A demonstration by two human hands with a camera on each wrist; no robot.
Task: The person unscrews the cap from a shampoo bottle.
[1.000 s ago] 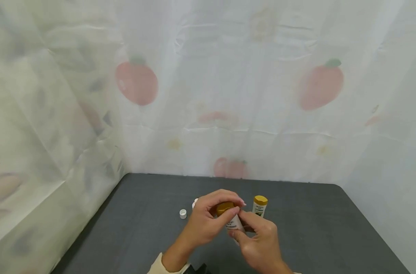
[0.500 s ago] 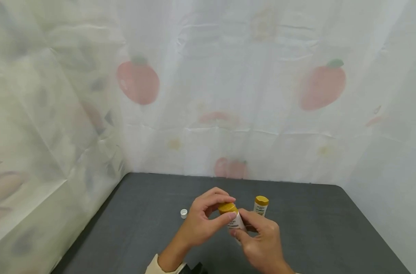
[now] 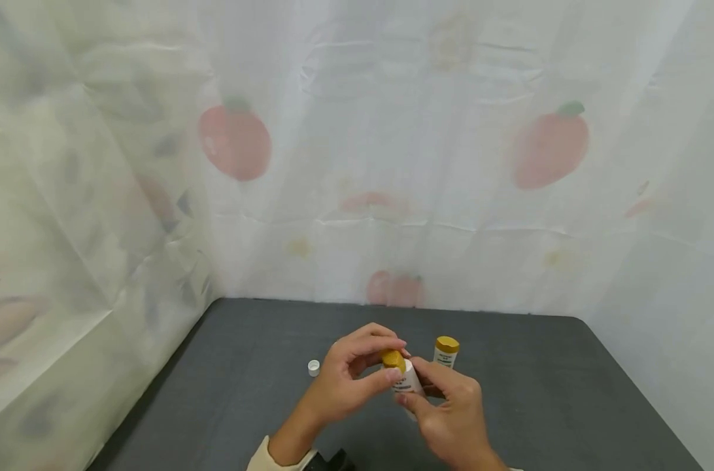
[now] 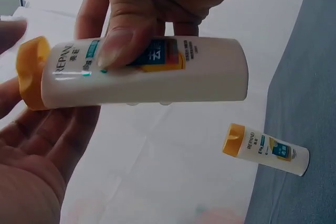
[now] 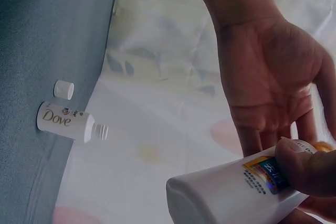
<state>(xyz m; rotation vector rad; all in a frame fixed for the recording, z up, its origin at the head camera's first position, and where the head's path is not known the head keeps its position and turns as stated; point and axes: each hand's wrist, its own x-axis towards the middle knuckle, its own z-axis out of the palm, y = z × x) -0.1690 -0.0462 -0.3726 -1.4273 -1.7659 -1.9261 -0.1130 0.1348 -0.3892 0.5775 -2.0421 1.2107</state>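
Observation:
My right hand (image 3: 454,412) grips a white shampoo bottle (image 4: 205,72) around its body, thumb across the label. The bottle leans toward the left hand in the head view. My left hand (image 3: 348,376) holds the bottle's gold cap (image 3: 393,360) between thumb and fingers. That cap sits tipped to the left, and white shows beside it at the bottle's top. In the left wrist view the cap (image 4: 32,73) is at the bottle's end, slightly askew. Behind the right hand stands a second gold-capped shampoo bottle (image 3: 445,353), upright on the table.
A small white cap (image 3: 313,368) lies on the dark grey table (image 3: 263,333), left of the hands. Beside it in the right wrist view stands an uncapped white Dove bottle (image 5: 63,121), hidden behind the left hand in the head view. Fruit-printed curtains (image 3: 333,131) surround the table.
The gold cap has gone from sitting straight on the bottle to tipping left, showing white beneath. The left hand has shifted slightly with it; the right hand has barely moved.

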